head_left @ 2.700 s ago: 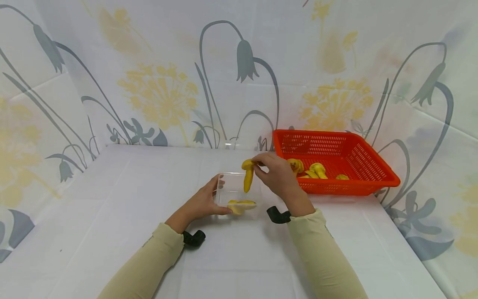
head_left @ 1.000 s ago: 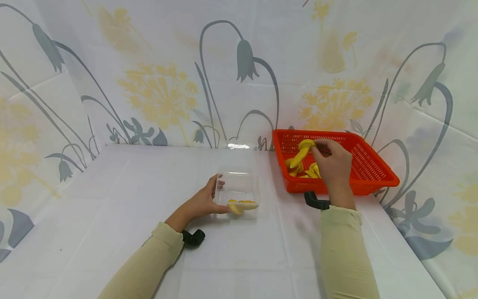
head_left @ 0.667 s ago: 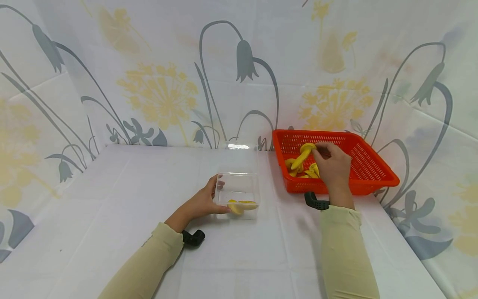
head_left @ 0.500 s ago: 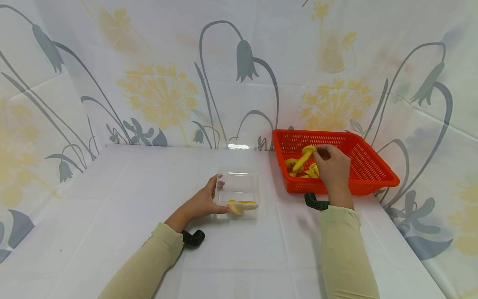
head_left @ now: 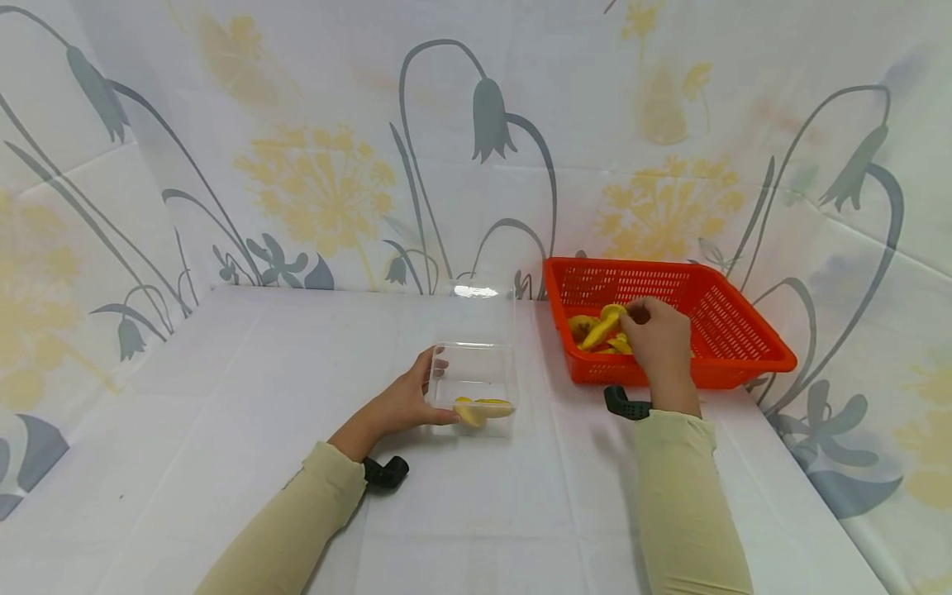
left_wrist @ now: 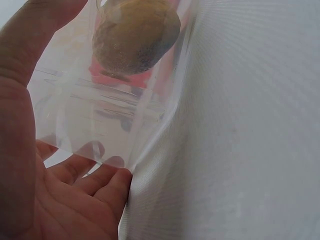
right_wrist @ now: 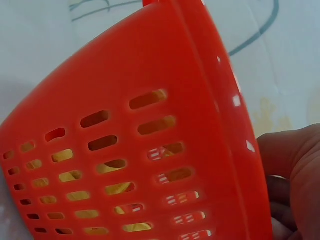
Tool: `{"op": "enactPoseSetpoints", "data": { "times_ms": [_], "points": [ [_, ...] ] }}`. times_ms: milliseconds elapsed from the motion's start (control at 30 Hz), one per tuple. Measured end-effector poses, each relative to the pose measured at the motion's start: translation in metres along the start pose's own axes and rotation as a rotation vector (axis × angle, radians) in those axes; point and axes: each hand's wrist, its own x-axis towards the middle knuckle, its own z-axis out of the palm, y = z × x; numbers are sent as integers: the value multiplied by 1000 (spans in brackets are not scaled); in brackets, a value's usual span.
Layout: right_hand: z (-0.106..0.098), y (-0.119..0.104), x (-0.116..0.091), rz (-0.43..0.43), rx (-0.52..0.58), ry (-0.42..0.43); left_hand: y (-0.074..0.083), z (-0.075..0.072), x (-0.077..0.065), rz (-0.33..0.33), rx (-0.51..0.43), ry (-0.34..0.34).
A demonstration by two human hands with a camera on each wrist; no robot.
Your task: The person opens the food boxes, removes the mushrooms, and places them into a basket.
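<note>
My left hand (head_left: 405, 402) grips a clear plastic box (head_left: 476, 368) at its left side, thumb in front and fingers behind. A few yellow mushroom pieces (head_left: 491, 408) lie in the box; through its wall the left wrist view shows a brownish rounded cap (left_wrist: 137, 37). Over the left part of a red slotted basket (head_left: 744, 359), my right hand (head_left: 658, 339) pinches a yellow mushroom (head_left: 604, 326) by its cap end, the stem slanting down to the left. Other yellow mushrooms (head_left: 583, 325) lie beneath it. In the right wrist view the basket wall (right_wrist: 115, 65) hides the held mushroom.
Behind the box a clear lid (head_left: 476, 292) stands raised, catching a bright reflection. A white cloth (head_left: 245, 355) covers the table, and a flower-patterned cloth (head_left: 335, 107) hangs behind and at both sides. The basket's raised rim runs just in front of my right wrist.
My right hand has carried the mushroom from above the box rightward to the basket, then lowered it among the others. My left hand has stayed on the box.
</note>
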Motion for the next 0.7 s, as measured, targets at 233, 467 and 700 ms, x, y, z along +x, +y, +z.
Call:
{"op": "enactPoseSetpoints", "data": {
  "times_ms": [233, 467, 700],
  "points": [
    [0, -3, 0, 22, -28, -36, 0, 0, 0, 6, -4, -3],
    [1, -3, -1, 18, -46, -43, 2, -1, -1, 1, -12, -8],
    [1, -4, 0, 8, -52, -59, -1, -1, -1, 0, -11, -7]
  ]
}}
